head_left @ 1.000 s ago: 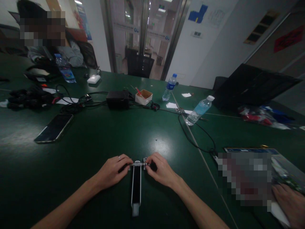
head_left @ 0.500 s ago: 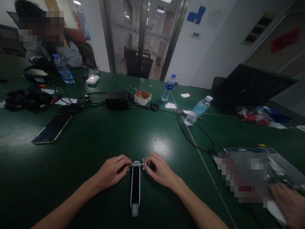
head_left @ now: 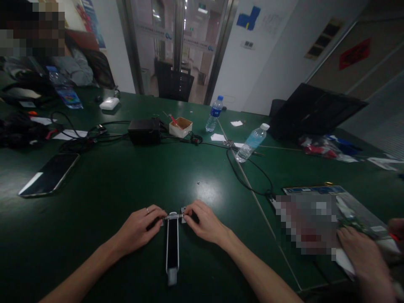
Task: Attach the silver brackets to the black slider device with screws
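A long narrow black device with a pale frame [head_left: 172, 246] lies on the dark green table, its grey end towards me. Across its far end runs a thin metal crosspiece [head_left: 173, 216]. The fingers of my left hand [head_left: 140, 226], which wears a ring, are pinched at the crosspiece's left end. At its right end my right hand [head_left: 205, 223] pinches too, beside a small metal bracket [head_left: 183, 209]. Fine details under the fingertips are hidden. Beyond my hands a tiny nut-like piece [head_left: 198, 182] rests on the table.
A phone [head_left: 49, 174] lies left. Farther back are a black power box [head_left: 144, 131], cables, a small open box [head_left: 181, 128] and water bottles [head_left: 252, 143]. At right, a co-worker's hand [head_left: 360, 248] is at a flat panel [head_left: 362, 210] with electronics. A large black case [head_left: 315, 111] stands behind.
The view has swung slightly right, so everything sits farther left. Both my hands keep their pinch on the crosspiece. Another bit of a hand now shows at the right edge.
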{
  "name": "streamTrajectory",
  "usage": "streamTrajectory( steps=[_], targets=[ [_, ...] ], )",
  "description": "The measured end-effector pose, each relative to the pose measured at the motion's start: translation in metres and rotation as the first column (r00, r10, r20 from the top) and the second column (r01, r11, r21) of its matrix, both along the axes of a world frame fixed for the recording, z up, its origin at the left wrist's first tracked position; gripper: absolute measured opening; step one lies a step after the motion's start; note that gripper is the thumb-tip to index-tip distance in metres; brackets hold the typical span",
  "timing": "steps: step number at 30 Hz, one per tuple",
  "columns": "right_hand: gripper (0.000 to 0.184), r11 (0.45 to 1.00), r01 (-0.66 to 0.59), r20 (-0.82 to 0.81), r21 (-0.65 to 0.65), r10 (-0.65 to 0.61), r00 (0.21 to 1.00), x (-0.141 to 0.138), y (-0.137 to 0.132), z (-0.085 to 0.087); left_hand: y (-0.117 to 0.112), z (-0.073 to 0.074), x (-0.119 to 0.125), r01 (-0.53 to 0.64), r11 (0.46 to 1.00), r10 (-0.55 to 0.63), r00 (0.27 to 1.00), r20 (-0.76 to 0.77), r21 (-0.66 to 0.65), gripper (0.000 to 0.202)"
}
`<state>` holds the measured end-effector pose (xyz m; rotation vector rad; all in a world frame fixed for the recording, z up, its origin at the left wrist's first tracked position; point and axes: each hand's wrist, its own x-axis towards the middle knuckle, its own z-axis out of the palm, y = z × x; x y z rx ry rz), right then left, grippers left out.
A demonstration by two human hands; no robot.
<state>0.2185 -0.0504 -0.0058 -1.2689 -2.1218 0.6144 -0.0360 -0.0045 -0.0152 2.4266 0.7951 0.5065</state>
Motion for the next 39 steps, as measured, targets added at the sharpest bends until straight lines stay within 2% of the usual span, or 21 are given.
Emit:
streamTrajectory(
  steps=[7, 14, 25, 39],
  targets=[
    [0.008, 1.0, -0.009, 0.025, -0.009, 0.009, 1.0, 0.001, 0.0, -0.002, 0.0, 0.004, 0.002, -0.006, 1.0, 0.006, 1.0, -0.022, -0.007, 0.026],
    [0.008, 1.0, -0.003, 0.024, -0.023, 0.003, 1.0, 0.002, 0.001, -0.005, 0.0, -0.001, 0.001, -0.015, 1.0, 0.015, 1.0, -0.016, -0.02, 0.027],
    [0.009, 0.999, -0.024, 0.035, -0.029, 0.025, 0.999, 0.002, -0.001, -0.006, -0.002, 0.013, 0.004, -0.004, 0.999, 0.004, 1.0, -0.022, -0.041, 0.027],
    [0.008, 1.0, -0.006, 0.023, -0.025, 0.007, 1.0, 0.0, -0.001, -0.002, -0.003, 0.011, 0.004, -0.015, 1.0, 0.015, 1.0, -0.021, -0.011, 0.025]
  ],
)
